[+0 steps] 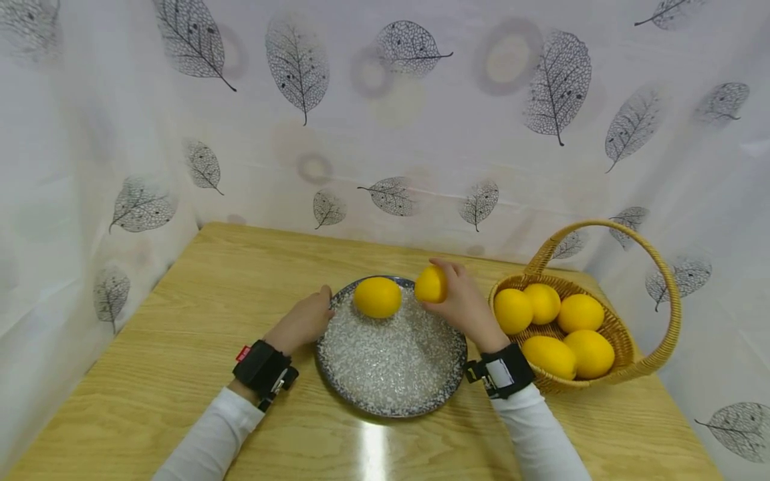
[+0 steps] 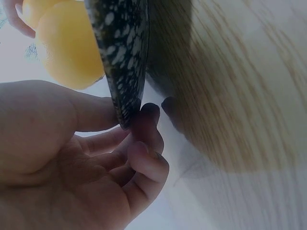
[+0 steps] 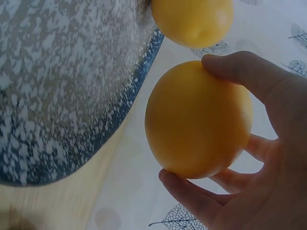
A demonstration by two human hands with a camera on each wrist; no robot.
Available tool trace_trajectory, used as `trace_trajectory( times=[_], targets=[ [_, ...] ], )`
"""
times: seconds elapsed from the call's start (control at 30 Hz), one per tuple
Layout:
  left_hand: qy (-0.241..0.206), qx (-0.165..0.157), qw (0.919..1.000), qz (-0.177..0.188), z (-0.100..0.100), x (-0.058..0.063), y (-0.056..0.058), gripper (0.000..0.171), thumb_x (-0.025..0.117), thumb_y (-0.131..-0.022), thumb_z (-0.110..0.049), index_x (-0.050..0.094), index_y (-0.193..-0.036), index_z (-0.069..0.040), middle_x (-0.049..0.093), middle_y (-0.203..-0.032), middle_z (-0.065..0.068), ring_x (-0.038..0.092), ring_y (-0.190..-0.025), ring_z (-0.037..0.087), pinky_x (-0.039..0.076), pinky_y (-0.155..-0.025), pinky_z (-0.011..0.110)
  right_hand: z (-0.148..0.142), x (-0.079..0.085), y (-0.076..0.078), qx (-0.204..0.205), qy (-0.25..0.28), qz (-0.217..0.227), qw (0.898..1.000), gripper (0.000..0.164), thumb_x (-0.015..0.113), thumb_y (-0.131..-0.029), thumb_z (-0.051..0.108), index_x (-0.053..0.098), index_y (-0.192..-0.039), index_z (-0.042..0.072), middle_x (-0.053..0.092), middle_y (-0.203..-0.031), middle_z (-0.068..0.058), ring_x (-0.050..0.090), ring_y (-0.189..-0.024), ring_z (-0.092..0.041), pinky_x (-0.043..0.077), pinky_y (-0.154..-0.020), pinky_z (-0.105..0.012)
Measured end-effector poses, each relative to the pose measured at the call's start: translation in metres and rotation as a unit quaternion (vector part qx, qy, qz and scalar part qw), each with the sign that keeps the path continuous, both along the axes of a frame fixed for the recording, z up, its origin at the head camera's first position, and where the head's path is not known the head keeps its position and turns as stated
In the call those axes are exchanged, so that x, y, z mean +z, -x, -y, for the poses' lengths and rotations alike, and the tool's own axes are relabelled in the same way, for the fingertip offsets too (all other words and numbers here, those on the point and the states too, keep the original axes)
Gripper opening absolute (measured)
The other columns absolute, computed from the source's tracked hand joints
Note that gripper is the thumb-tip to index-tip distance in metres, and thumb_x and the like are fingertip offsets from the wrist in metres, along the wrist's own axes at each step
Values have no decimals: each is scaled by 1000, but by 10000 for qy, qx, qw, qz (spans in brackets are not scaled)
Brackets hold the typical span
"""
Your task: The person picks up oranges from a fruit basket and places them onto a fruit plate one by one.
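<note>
A round speckled grey plate (image 1: 391, 364) with a dark rim lies on the table. My left hand (image 1: 303, 319) holds its left edge; in the left wrist view the thumb is on one face of the rim (image 2: 125, 62) and fingers are on the other. One yellow lemon (image 1: 377, 297) rests near the plate's far side. Just to the right of it, my right hand (image 1: 468, 308) grips another lemon (image 1: 430, 285) over the far right part of the plate. The right wrist view shows this lemon (image 3: 197, 120) between thumb and fingertips.
A wicker basket (image 1: 625, 341) with a tall arched handle (image 1: 672, 300) stands to the right, holding several lemons (image 1: 580, 312). Beneath everything is a light wooden table (image 1: 240, 267). A leaf-printed curtain (image 1: 391, 133) hangs behind and along both sides.
</note>
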State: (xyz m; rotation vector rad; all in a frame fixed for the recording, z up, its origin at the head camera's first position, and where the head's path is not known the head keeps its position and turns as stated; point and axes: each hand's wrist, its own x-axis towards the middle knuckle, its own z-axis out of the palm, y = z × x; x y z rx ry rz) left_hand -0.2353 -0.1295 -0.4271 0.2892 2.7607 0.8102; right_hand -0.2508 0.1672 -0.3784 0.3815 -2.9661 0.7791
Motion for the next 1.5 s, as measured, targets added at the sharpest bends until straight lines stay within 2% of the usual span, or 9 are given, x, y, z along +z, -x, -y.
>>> trace_trajectory(
  times=[0.5,0.8,1.5],
  targets=[
    [-34,11,10000,65,1,2,-1,55,46,-107,-9,26,-151,16,46,-148,37,48,-138,46,42,-114,55,12,-8,-1,276,-17,168,9995,81,84,-82,22,44,-152,11,44,-151,-26,57,-124,-45,54,-96,-58],
    [-142,-67,9998,-87,0,2,-1,53,47,-106,-8,29,-148,19,49,-144,39,52,-134,48,44,-111,55,10,-17,2,404,6,220,9989,80,85,-81,19,46,-150,12,46,-150,-24,57,-125,-43,53,-98,-59],
    [-112,-126,9996,-242,4,-1,0,47,48,-105,-7,35,-143,18,56,-136,38,59,-125,46,50,-105,54,12,-25,7,583,134,388,9975,81,85,-82,19,45,-152,11,45,-150,-23,57,-126,-41,52,-101,-57]
  ],
)
